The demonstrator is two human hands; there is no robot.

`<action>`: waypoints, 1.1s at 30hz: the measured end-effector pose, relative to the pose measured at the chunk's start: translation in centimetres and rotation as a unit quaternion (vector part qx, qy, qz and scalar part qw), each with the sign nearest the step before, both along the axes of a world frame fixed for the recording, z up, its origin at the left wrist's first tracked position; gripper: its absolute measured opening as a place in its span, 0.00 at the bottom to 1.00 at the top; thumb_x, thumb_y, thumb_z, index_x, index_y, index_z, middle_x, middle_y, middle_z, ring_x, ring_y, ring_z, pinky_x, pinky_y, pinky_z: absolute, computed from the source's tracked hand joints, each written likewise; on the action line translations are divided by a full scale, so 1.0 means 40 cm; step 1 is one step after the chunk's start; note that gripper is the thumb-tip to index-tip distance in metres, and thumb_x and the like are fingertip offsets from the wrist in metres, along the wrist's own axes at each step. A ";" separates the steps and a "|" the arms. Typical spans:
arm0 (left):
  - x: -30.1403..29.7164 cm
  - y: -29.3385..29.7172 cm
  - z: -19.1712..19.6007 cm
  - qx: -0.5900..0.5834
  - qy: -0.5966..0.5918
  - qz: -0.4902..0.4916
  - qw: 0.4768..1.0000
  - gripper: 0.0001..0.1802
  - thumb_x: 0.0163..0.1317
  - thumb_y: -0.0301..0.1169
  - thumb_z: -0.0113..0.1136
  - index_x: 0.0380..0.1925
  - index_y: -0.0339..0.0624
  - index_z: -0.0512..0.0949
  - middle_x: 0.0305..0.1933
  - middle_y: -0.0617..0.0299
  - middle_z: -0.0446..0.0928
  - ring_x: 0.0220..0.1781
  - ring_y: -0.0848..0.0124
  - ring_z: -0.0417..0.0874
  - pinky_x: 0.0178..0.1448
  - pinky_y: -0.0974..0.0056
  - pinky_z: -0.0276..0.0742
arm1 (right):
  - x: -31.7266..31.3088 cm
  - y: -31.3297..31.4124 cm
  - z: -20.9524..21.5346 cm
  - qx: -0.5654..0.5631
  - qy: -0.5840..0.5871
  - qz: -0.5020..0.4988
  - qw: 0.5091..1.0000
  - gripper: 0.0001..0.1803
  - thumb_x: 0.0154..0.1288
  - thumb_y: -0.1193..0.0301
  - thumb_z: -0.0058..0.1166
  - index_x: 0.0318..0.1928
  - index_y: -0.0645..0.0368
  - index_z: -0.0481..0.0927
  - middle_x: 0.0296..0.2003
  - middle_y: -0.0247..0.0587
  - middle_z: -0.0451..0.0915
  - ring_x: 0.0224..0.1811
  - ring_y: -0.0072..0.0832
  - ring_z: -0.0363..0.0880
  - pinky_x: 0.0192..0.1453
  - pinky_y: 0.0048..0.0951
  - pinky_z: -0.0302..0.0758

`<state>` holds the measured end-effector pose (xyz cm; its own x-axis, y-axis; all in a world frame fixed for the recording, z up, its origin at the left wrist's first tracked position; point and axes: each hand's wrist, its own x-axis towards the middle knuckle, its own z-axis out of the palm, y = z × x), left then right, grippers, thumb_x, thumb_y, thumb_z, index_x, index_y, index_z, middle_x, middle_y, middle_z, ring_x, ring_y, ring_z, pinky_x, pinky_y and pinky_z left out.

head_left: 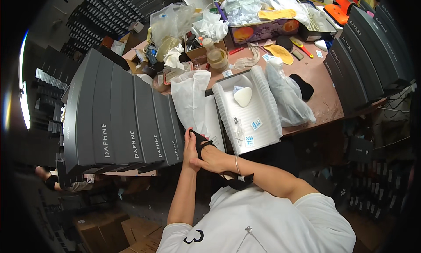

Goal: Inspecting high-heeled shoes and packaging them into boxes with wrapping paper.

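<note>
A black shoe [198,144] with thin straps is between my hands, just in front of the table edge. My left hand [190,151] wraps its outer side, fingers pointing up. My right hand [211,160] lies across it with fingers bent into the straps; their tips are hidden. Another black part [239,181], with a pale inside, shows under my right wrist near my shirt; I cannot tell whether it belongs to the same shoe. Beyond my hands is an open shoe box [222,141] lined with white foam sheet [274,108], holding a white pad [243,96] and small packets [249,141]. White tissue paper [189,97] lies left of it.
Dark grey shoe boxes [114,117] stand in a row on the left, more [351,64] on the right. A plastic bag [287,97] and a black insole-shaped pad [301,86] lie right of the open box. Behind are a bottle [215,55], yellow insole [280,53] and brush [301,46].
</note>
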<state>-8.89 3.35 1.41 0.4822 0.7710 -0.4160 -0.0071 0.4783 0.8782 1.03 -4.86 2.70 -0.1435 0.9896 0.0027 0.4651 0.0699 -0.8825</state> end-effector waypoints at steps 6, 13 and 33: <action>0.033 -0.005 0.050 0.002 -0.084 0.017 0.996 0.27 0.72 0.47 0.43 0.67 0.53 0.58 0.47 0.57 0.72 0.49 0.65 0.78 0.49 0.60 0.81 | -0.006 0.004 0.000 0.100 -0.039 -0.075 0.991 0.43 0.69 0.44 0.38 0.37 0.87 0.74 0.41 0.79 0.72 0.49 0.65 0.70 0.58 0.50 0.65; 0.079 -0.034 0.048 -0.016 -0.036 -0.062 0.997 0.27 0.73 0.40 0.44 0.69 0.50 0.56 0.46 0.56 0.73 0.48 0.66 0.78 0.50 0.61 0.79 | 0.039 -0.057 -0.015 0.034 -0.032 -0.044 0.998 0.39 0.69 0.48 0.42 0.44 0.86 0.70 0.46 0.80 0.69 0.50 0.64 0.67 0.62 0.48 0.61; 0.066 -0.097 0.043 -0.276 -0.182 0.030 0.943 0.34 0.66 0.63 0.42 0.50 0.42 0.71 0.35 0.53 0.76 0.34 0.64 0.78 0.40 0.63 0.78 | 0.388 0.028 0.029 0.125 -0.022 -0.287 0.950 0.11 0.59 0.72 0.52 0.40 0.63 0.82 0.42 0.54 0.80 0.47 0.46 0.78 0.51 0.39 0.74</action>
